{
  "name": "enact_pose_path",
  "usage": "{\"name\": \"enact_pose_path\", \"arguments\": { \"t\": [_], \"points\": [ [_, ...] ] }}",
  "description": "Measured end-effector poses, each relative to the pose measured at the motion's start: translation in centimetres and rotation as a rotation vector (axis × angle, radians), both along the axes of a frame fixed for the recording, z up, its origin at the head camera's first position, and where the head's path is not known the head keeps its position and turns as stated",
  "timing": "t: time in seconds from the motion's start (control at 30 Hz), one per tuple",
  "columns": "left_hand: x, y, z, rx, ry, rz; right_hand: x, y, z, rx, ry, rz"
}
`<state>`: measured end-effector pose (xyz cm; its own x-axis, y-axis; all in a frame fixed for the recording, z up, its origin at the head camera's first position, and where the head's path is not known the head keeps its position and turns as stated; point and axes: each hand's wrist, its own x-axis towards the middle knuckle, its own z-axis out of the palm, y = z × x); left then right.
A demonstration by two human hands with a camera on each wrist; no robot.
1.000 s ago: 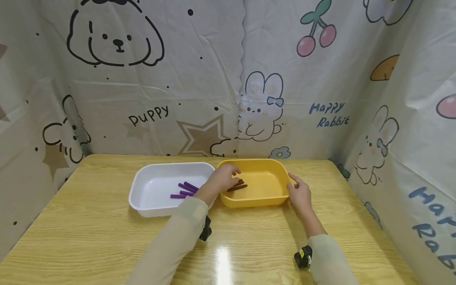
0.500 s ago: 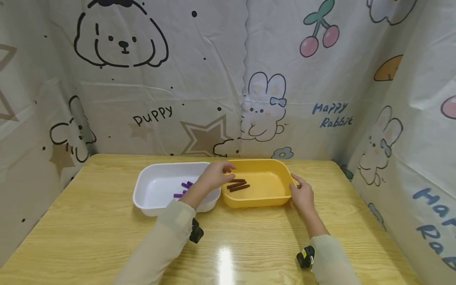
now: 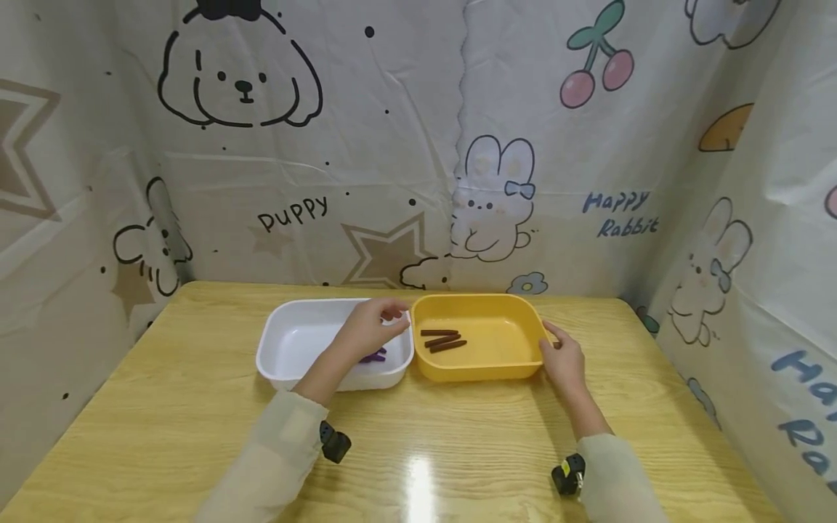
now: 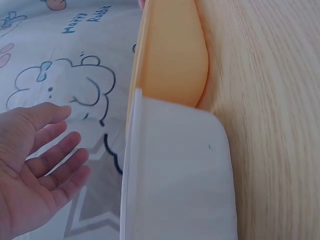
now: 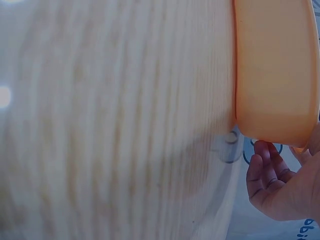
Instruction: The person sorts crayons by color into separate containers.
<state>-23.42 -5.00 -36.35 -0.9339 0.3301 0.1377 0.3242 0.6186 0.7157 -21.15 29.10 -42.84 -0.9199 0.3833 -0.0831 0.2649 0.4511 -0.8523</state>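
My left hand (image 3: 371,328) hovers over the right part of the white plastic bin (image 3: 277,319), its fingers loosely bent and holding nothing. In the left wrist view that hand (image 4: 42,170) shows an empty palm beside the bin's rim. Below it, some short purple sticks (image 3: 374,357) lie in the bin, mostly hidden by the hand and forearm. Three slim brown sticks (image 3: 446,339) rest at the left end of the yellow bin (image 3: 503,372). My right hand (image 3: 564,361) grips the yellow bin's right end, its fingers (image 5: 265,172) against the outer wall in the right wrist view.
Both bins stand side by side toward the back of the wood-grain table (image 3: 392,436), with their near ends meeting. A printed cloth (image 3: 392,145) hangs behind and along both sides. Each wrist carries a small black camera (image 3: 335,442).
My left hand has moved left, from over the brown sticks in the yellow bin to over the white bin, uncovering the brown sticks. The right hand stays at the yellow bin's end.
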Motion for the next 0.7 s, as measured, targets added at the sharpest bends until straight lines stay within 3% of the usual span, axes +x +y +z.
{"name": "enact_pose_path", "arguments": {
  "t": [0.2,0.6,0.7],
  "points": [
    [0.7,-2.5,0.2,0.008,0.041,0.017,0.0,0.3,0.0,-0.022,0.009,-0.024],
    [1.8,-8.3,0.3,-0.041,0.096,0.122,0.4,1.3,0.6,-0.041,-0.044,-0.012],
    [1.9,-9.6,0.2,-0.08,0.109,0.154,0.8,1.6,1.3,0.043,-0.037,-0.003]
  ]
}}
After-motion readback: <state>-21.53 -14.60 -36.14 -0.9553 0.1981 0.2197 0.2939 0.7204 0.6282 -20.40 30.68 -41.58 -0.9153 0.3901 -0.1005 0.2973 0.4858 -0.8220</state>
